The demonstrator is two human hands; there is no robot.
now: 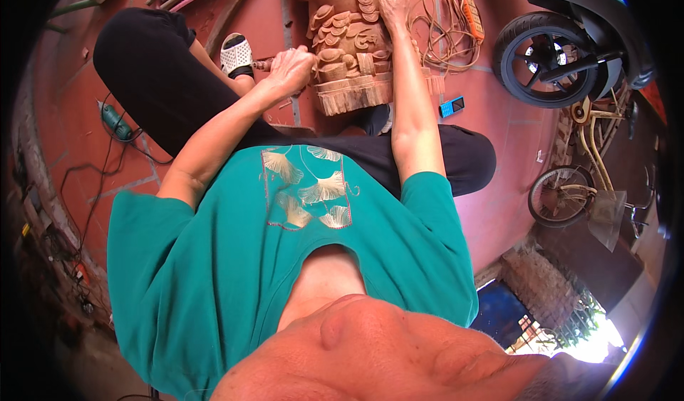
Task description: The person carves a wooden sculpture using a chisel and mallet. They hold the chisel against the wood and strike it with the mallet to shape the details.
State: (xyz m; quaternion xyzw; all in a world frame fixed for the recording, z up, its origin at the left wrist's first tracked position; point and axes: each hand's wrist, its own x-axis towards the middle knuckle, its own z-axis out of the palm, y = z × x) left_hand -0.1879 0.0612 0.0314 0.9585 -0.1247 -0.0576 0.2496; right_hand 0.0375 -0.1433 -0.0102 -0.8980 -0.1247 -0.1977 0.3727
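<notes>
A pale wooden carving (350,41) with scrolls and disc shapes lies on the red tiled floor between my legs. My left hand (292,69) is closed around a small carving tool (265,64), with its tip at the carving's left side. Farther away, my right hand (393,3) lies on the carving's upper right part, its fingers curled over the wood. Both forearms reach out from my green shirt, over my black trousers.
A coiled orange extension cord (443,24) and a blue phone (452,106) lie right of the carving. A motorbike wheel (545,59) and a bicycle (573,191) stand at the right. A green power tool (114,121) with its cable lies at the left; a white sandal (236,54) is near my knee.
</notes>
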